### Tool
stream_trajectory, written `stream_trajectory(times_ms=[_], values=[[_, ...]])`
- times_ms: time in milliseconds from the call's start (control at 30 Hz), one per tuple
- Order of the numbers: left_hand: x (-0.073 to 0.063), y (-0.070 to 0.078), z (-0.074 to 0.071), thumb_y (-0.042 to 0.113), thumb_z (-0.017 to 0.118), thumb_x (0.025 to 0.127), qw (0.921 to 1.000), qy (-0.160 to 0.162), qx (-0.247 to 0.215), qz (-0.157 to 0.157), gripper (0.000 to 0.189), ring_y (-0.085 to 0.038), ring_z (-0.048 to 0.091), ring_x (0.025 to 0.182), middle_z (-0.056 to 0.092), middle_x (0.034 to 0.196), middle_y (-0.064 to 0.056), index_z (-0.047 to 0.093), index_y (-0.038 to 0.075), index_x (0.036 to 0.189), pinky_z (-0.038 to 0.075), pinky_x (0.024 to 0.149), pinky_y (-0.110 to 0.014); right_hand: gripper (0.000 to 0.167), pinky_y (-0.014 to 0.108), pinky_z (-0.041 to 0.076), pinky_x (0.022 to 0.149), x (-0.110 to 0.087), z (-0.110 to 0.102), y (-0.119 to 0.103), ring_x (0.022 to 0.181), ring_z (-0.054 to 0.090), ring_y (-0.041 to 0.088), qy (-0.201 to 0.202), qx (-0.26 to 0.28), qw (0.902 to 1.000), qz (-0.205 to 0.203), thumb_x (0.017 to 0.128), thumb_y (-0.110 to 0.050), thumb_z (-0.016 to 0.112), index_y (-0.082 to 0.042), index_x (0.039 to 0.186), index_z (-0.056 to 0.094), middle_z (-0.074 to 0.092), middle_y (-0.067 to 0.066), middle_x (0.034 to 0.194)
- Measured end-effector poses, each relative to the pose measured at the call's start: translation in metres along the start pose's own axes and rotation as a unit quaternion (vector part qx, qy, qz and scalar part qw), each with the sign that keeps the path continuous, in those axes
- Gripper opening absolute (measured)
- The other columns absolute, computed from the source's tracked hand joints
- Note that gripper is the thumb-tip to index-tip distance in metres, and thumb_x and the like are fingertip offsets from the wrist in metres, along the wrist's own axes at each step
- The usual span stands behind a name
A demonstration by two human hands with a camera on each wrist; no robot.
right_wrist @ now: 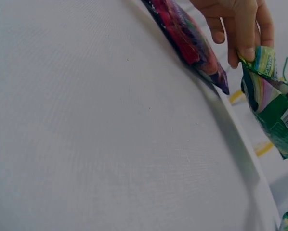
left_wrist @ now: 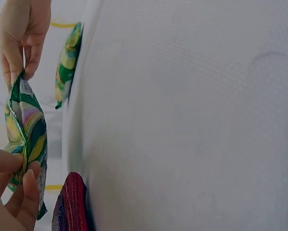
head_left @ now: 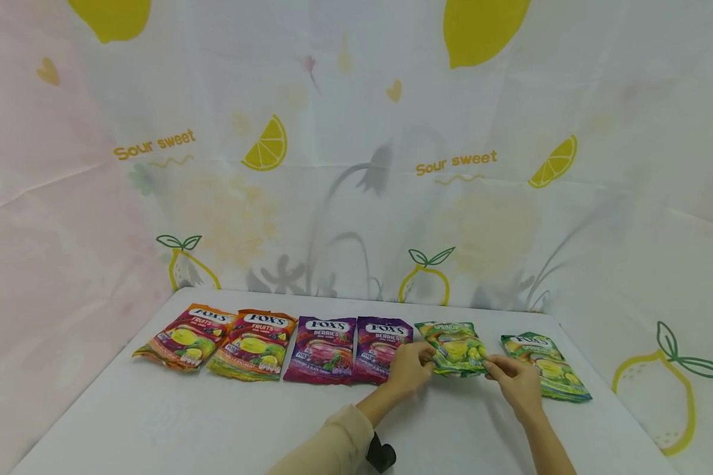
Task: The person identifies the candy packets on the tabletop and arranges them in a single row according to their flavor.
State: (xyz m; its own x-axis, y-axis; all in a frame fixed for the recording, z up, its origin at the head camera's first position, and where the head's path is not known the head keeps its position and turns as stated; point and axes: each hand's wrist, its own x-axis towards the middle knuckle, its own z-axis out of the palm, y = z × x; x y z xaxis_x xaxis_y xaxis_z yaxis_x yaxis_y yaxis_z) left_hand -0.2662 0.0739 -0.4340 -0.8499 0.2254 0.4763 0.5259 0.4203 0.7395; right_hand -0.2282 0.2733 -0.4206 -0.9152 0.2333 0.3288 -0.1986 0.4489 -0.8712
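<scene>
A green and yellow candy bag (head_left: 453,346), printed "Spring", is held by both hands at its near corners. My left hand (head_left: 412,369) pinches the near left corner; in the left wrist view thumb and fingers (left_wrist: 29,187) close on the bag's edge. The near right corner is pinched by my right hand (head_left: 518,382). Seen from the right wrist, the bag (right_wrist: 271,113) shows its underside with a barcode, clear of the table. The left hand overlaps the edge of a purple Berries bag (head_left: 382,343). Behind the right hand lies another green bag (head_left: 546,366).
Another purple Berries bag (head_left: 323,349) lies left of the first. Two orange-red Fruits bags (head_left: 255,346) are at the left end of the row. A small black object (head_left: 381,454) shows beside the left sleeve. A lemon-print cloth (head_left: 344,218) hangs behind the white table (head_left: 214,429).
</scene>
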Motion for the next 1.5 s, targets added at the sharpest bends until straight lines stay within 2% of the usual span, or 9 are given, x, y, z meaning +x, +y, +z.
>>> stream_trajectory(times_ms=[333,667,933,1067,1167,1267,1400,1500], values=[[0.004,-0.007,0.002,-0.005,0.07,0.072,0.9993,0.008,0.027,-0.023,0.014,-0.008,0.062,0.067,0.07,0.076,-0.003,0.071,0.004,0.083,0.047,0.062,-0.018,0.019,0.023,0.054,0.063,0.007,0.011,0.009,0.06,0.062,-0.002,-0.001,0.015,0.9995,0.029,0.085,0.004,0.063,0.018,0.099,0.064,0.067,0.028,0.092],[0.005,-0.015,0.006,-0.002,0.071,0.071,0.9966,0.014,0.074,-0.034,0.015,-0.009,0.063,0.068,0.071,0.076,-0.001,0.072,0.007,0.083,0.047,0.061,-0.019,0.02,0.021,0.053,0.062,0.009,0.017,0.013,0.06,0.063,0.0,-0.006,-0.002,0.9984,0.056,0.085,0.002,0.064,0.017,0.099,0.064,0.069,0.023,0.089],[0.0,-0.015,0.005,-0.003,0.07,0.07,0.9928,-0.008,0.113,-0.038,0.019,-0.011,0.066,0.07,0.072,0.078,-0.005,0.073,0.002,0.088,0.049,0.059,-0.019,0.021,0.02,0.053,0.062,0.008,0.016,0.022,0.062,0.063,0.002,-0.049,-0.018,0.9946,0.089,0.085,0.0,0.065,0.016,0.099,0.064,0.07,0.018,0.088],[0.001,-0.012,0.004,-0.007,0.067,0.068,0.9937,-0.011,0.104,-0.039,0.018,-0.008,0.057,0.06,0.069,0.07,-0.007,0.073,-0.004,0.085,0.045,0.055,-0.016,0.02,0.021,0.053,0.061,0.009,0.01,0.024,0.063,0.063,0.007,-0.09,-0.022,0.9911,0.096,0.086,0.001,0.063,0.018,0.098,0.062,0.069,0.016,0.083],[0.002,-0.008,0.004,-0.007,0.068,0.067,0.9926,-0.011,0.107,-0.057,0.013,-0.008,0.05,0.056,0.066,0.062,-0.007,0.072,-0.005,0.08,0.043,0.054,-0.016,0.023,0.022,0.053,0.059,0.008,0.005,0.026,0.062,0.064,0.011,-0.126,-0.016,0.9846,0.119,0.087,0.001,0.061,0.02,0.1,0.059,0.068,0.013,0.079],[0.002,-0.005,0.004,-0.005,0.07,0.066,0.9901,-0.008,0.117,-0.077,0.007,-0.011,0.054,0.059,0.064,0.062,-0.007,0.069,-0.004,0.073,0.046,0.056,-0.021,0.026,0.024,0.054,0.059,0.007,0.001,0.027,0.062,0.064,0.013,-0.154,0.009,0.9778,0.142,0.087,0.002,0.06,0.022,0.103,0.055,0.067,0.011,0.077],[0.002,-0.002,0.004,-0.003,0.073,0.065,0.9862,-0.001,0.132,-0.1,0.012,-0.019,0.06,0.069,0.065,0.069,-0.008,0.066,-0.002,0.074,0.05,0.064,-0.028,0.028,0.024,0.054,0.06,0.008,0.001,0.027,0.063,0.063,0.012,-0.165,0.026,0.9739,0.154,0.086,0.004,0.06,0.025,0.104,0.053,0.066,0.01,0.076],[0.001,0.001,0.003,-0.002,0.073,0.067,0.9827,-0.016,0.133,-0.128,0.016,-0.022,0.061,0.076,0.066,0.076,-0.01,0.065,-0.002,0.08,0.051,0.069,-0.031,0.028,0.025,0.054,0.058,0.009,0.002,0.026,0.061,0.063,0.012,-0.164,0.021,0.9738,0.156,0.085,0.005,0.061,0.025,0.103,0.054,0.066,0.009,0.075]])
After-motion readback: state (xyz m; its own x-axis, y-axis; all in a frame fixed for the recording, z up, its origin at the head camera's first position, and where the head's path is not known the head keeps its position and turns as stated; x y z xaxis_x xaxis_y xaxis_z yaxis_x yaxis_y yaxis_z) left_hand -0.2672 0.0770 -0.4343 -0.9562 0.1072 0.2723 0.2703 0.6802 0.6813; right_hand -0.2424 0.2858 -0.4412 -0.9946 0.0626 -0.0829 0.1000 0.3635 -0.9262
